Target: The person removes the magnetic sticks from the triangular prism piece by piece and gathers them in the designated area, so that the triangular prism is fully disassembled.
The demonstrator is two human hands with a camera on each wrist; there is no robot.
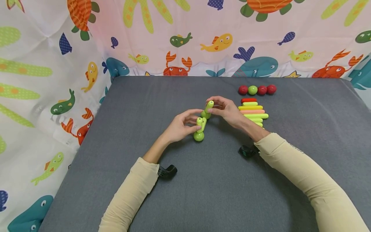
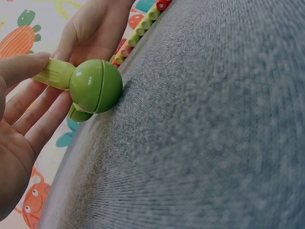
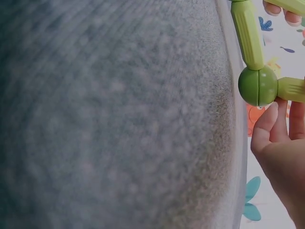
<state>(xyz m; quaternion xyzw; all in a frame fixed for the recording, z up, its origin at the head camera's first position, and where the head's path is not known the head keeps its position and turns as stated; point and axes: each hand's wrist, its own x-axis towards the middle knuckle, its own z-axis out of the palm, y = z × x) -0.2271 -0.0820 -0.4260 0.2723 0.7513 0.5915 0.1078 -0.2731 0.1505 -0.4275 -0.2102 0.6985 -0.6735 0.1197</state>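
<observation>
A toy joint of green balls and ribbed light-green rods stands on the table. Its near ball (image 1: 198, 136) and far ball (image 1: 205, 115) are linked by a slanting rod (image 3: 248, 36). From each ball another rod points up. My left hand (image 1: 180, 127) pinches the near upright rod (image 1: 199, 121) between thumb and fingers, just above its ball. At the far upright rod (image 1: 210, 105), my right hand (image 1: 227, 111) grips with thumb and fingertips. In the left wrist view the near ball hides most of the far one.
Right of the hands lies a column of coloured rods (image 1: 252, 111), partly covered by the right wrist. Behind it sit red balls (image 1: 262, 90) and one green ball (image 1: 252, 90) in a row. A patterned curtain (image 1: 197, 61) borders the grey table (image 1: 203, 193).
</observation>
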